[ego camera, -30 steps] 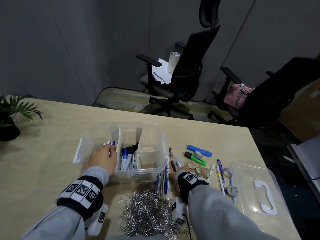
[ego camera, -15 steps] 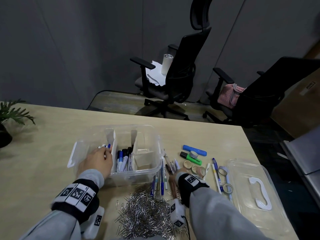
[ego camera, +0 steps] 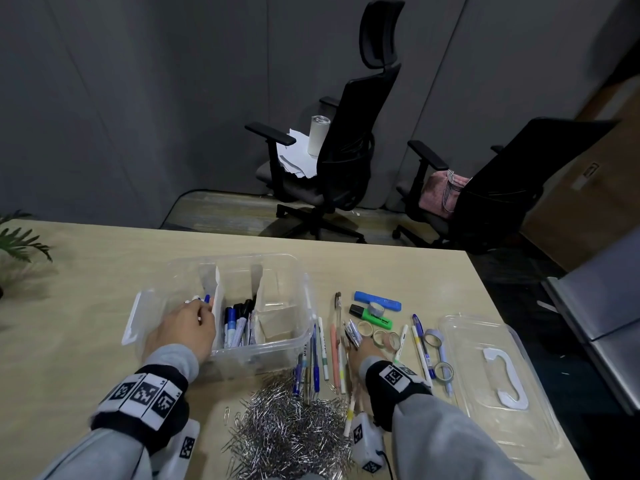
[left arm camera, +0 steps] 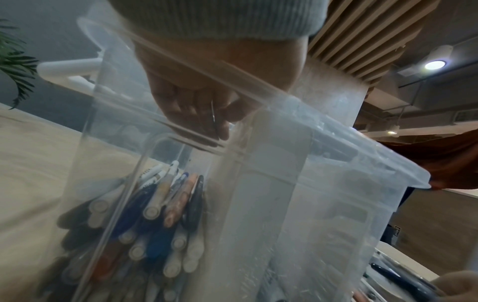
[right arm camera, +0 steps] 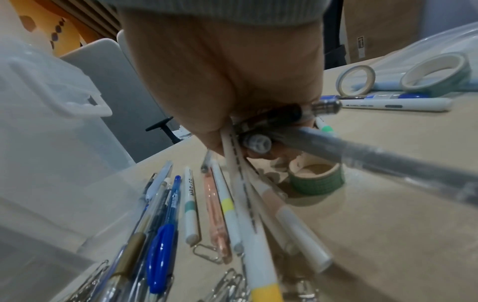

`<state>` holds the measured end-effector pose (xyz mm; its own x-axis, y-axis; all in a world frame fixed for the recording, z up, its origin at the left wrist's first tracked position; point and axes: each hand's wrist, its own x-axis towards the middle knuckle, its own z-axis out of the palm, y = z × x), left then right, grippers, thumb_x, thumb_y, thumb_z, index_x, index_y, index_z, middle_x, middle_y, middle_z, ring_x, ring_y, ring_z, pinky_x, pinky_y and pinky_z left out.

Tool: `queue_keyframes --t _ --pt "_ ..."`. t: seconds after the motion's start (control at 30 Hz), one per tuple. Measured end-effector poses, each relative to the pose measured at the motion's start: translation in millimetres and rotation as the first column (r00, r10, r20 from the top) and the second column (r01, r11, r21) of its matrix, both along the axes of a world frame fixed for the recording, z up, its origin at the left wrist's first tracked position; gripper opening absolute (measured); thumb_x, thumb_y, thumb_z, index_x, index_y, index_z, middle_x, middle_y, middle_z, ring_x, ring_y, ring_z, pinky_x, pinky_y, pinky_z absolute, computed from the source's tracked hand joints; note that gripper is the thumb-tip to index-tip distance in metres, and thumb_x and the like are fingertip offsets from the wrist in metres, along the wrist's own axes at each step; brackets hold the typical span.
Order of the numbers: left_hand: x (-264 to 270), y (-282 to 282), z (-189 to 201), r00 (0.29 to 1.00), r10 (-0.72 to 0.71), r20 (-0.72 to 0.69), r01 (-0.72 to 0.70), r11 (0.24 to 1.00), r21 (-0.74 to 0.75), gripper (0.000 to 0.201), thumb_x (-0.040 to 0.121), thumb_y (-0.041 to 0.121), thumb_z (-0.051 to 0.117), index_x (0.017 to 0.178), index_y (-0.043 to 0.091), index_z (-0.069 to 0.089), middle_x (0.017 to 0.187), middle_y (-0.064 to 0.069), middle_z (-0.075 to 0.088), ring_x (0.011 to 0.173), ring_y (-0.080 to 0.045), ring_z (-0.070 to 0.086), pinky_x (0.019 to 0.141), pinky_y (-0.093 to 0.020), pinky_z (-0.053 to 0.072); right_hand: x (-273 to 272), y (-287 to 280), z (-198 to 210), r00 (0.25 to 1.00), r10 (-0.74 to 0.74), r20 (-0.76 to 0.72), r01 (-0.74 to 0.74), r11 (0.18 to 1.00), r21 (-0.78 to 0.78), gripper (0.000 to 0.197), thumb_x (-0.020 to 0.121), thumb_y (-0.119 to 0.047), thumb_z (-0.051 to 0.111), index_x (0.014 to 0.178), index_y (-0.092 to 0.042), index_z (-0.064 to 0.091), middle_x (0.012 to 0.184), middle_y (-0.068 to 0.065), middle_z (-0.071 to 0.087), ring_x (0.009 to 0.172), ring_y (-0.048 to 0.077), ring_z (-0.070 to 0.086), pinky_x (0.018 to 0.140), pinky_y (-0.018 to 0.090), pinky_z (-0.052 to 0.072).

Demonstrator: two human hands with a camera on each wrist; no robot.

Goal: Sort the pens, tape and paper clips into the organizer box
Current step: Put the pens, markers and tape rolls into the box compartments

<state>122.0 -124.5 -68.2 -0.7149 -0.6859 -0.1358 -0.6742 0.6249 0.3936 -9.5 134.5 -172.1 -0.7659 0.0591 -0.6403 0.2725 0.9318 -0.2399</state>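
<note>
Light, stiff, slippery pens [right arm camera: 243, 183] are bunched in the right hand [ego camera: 363, 348], best gripped mid-barrel; a pen is held by the left hand [ego camera: 183, 327].

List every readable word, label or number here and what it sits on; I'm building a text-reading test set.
"MARK", end cut off: white pen with a green band, lying on the table right of the organizer box; again in the right wrist view.
Green highlighter: black print, too blurred to read.
White pen beside the tape rolls: small print, unreadable.
Black-and-white squares on the wristbands: coded markers, not text.
</note>
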Motion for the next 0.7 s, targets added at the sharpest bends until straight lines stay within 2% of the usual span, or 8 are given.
queue_keyframes --t 0.07,0.17,0.23,0.3,0.43,0.53,0.6,0.7 --pt "0.0 0.2 0.3 1.000 -0.004 -0.001 0.004 1.000 -0.004 0.029 0.095 0.029 0.033 0.103 0.026 0.061 0.108 -0.003 0.063 0.075 -0.025 0.053 0.066 -0.028 0.037 3.4 4.5 6.5 1.000 -0.027 -0.012 0.027 0.999 -0.032 0.029 0.099 -0.016 0.039 0.126 -0.007 0.042 0.113 0.010 0.062 0.103 0.026 0.061 0.088 0.034 0.052" --pt "0.2 0.3 1.2 1.000 -0.010 -0.003 0.010 1.000 -0.017 0.029 0.096 0.028 0.033 0.102 0.024 0.061 0.104 -0.003 0.062 0.074 -0.024 0.053 0.065 -0.027 0.036 4.1 14.4 8.5 0.995 -0.075 -0.072 0.066 0.991 -0.119 0.030 0.099 -0.018 0.040 0.124 -0.001 0.039 0.094 0.007 0.055 0.091 0.022 0.054 0.089 0.034 0.049" --pt "0.6 -0.1 0.5 1.000 -0.015 -0.009 0.015 1.000 -0.024 0.029 0.096 0.028 0.032 0.100 0.023 0.060 0.098 -0.002 0.061 0.073 -0.024 0.053 0.063 -0.028 0.037 5.7 21.8 13.8 0.989 -0.106 -0.103 0.088 0.981 -0.172 0.025 0.098 -0.019 0.042 0.118 -0.004 0.039 0.098 0.009 0.056 0.090 0.022 0.056 0.089 0.036 0.050" --pt "0.3 -0.7 -1.4 1.000 -0.017 -0.017 0.016 0.999 -0.036 0.029 0.096 0.028 0.032 0.101 0.024 0.060 0.097 -0.001 0.061 0.073 -0.023 0.054 0.064 -0.028 0.038 7.6 27.6 21.5 0.985 -0.129 -0.115 0.100 0.968 -0.229 0.014 0.099 -0.020 0.040 0.107 -0.009 0.039 0.091 0.008 0.057 0.081 0.023 0.057 0.077 0.035 0.052" --pt "-1.4 -2.8 -6.4 0.998 -0.005 -0.070 0.004 1.000 -0.021 0.029 0.096 0.027 0.032 0.111 0.025 0.057 0.110 0.000 0.062 0.079 -0.022 0.056 0.065 -0.028 0.040 6.8 34.0 44.9 0.976 -0.135 -0.171 0.085 0.958 -0.272 0.015 0.101 -0.024 0.039 0.101 -0.008 0.037 0.075 0.002 0.047 0.061 0.014 0.046 0.051 0.026 0.037" --pt "-1.9 -7.9 -11.6 0.989 -0.045 -0.144 0.046 0.999 0.005 0.032 0.096 0.028 0.034 0.122 0.021 0.052 0.127 -0.003 0.055 0.108 -0.026 0.052 0.084 -0.036 0.046 0.8 38.5 68.5 0.959 -0.167 -0.228 0.097 0.952 -0.291 0.021 0.101 -0.022 0.038 0.110 -0.002 0.040 0.073 0.003 0.044 0.061 0.017 0.044 0.050 0.026 0.032" --pt "-1.1 -6.9 -11.2 0.980 -0.093 -0.174 0.088 0.995 -0.039 0.036 0.096 0.029 0.035 0.130 0.019 0.045 0.138 -0.003 0.045 0.126 -0.024 0.037 0.097 -0.041 0.040 -4.3 36.5 87.8 0.948 -0.168 -0.270 0.082 0.949 -0.303 0.023 0.101 -0.023 0.038 0.112 -0.003 0.042 0.079 0.005 0.048 0.070 0.023 0.047 0.051 0.024 0.030" --pt "-2.4 9.0 1.0 0.934 -0.222 -0.279 0.205 0.975 -0.087 0.046 0.095 0.037 0.036 0.138 0.020 0.035 0.143 -0.002 0.035 0.133 -0.020 0.024 0.109 -0.041 0.030 -11.2 21.4 119.4 0.928 -0.186 -0.323 0.035 0.907 -0.421 0.020 0.100 -0.025 0.041 0.106 -0.006 0.043 0.093 0.012 0.055 0.078 0.025 0.051 0.066 0.028 0.041"
